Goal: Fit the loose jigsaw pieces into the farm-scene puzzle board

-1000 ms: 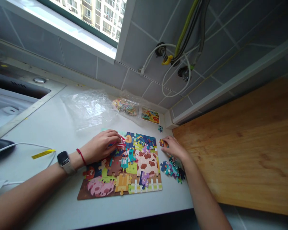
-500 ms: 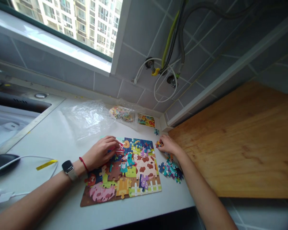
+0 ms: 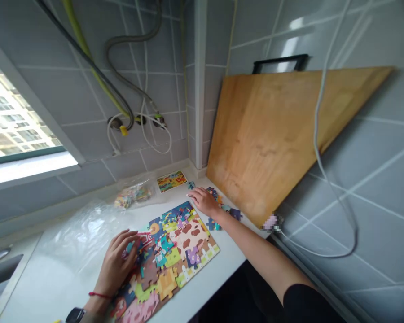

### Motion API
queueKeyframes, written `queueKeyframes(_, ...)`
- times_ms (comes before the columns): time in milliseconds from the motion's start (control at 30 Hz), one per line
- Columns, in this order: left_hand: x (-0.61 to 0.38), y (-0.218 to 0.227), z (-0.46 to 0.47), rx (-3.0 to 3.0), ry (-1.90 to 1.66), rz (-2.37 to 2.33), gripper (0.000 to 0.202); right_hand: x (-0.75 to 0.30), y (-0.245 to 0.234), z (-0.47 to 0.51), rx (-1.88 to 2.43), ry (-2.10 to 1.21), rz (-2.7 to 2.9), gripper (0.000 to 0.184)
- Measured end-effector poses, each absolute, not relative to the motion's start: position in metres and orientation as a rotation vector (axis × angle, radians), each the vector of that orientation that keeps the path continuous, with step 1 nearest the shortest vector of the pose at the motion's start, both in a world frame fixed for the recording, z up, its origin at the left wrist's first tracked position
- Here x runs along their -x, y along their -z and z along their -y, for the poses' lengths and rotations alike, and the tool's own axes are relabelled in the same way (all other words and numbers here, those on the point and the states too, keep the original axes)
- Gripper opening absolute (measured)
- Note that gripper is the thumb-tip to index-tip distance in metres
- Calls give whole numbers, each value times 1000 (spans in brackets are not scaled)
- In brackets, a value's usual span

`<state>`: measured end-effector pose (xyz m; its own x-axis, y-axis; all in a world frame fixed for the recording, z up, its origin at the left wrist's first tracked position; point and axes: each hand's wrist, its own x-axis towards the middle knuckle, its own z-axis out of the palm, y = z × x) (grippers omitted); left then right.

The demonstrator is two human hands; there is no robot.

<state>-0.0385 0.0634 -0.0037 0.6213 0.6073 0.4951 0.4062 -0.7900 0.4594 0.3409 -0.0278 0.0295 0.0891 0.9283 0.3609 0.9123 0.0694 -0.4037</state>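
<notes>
My left hand (image 3: 117,260) lies over the left part of a farm jigsaw puzzle (image 3: 188,235), its thumb and fingers apart and its palm down. Part of the picture under that hand is hidden. Several loose pieces lie on top of the puzzle, among them a purple piece (image 3: 193,256) and a yellow-orange piece (image 3: 167,283). Just beyond the puzzle's far right corner is my right hand (image 3: 204,202), fingers stretched toward a small teal piece (image 3: 191,185); I see nothing held in it. Beside that wrist spreads a pile of loose puzzle pieces (image 3: 235,214), partly covered by the forearm.
A crumpled clear plastic bag (image 3: 84,233) lies left of the puzzle. Behind it are a bag of more pieces (image 3: 133,196) and a small picture card (image 3: 172,181). A large wooden board (image 3: 256,148) leans against the tiled wall at right, with a white cable (image 3: 318,112) hanging before it.
The view has swung to the right. My right hand has left the orange-red piece it was fingering and reaches farther to the back. The left hand stays on the puzzle's left part.
</notes>
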Motion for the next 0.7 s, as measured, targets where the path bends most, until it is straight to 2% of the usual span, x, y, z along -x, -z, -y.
queueKeyframes(133,39,3,-62,-2612,-807,-809,23,-333,-26,34,1666,-46,1697,38)
queueKeyframes(333,38,1,-57,-2583,-756,-955,30,-334,-34,42,1510,-101,1506,22)
queueKeyframes(400,37,-1,-57,-2568,-730,-1015,31,-335,-36,46,1458,-134,1442,22)
queueKeyframes(567,32,-12,-48,-2512,-683,-1089,40,-327,-31,54,1288,-233,1404,43)
queueKeyframes(700,25,-22,-40,-2464,-575,-1067,50,-321,-18,54,1243,-306,1424,69)
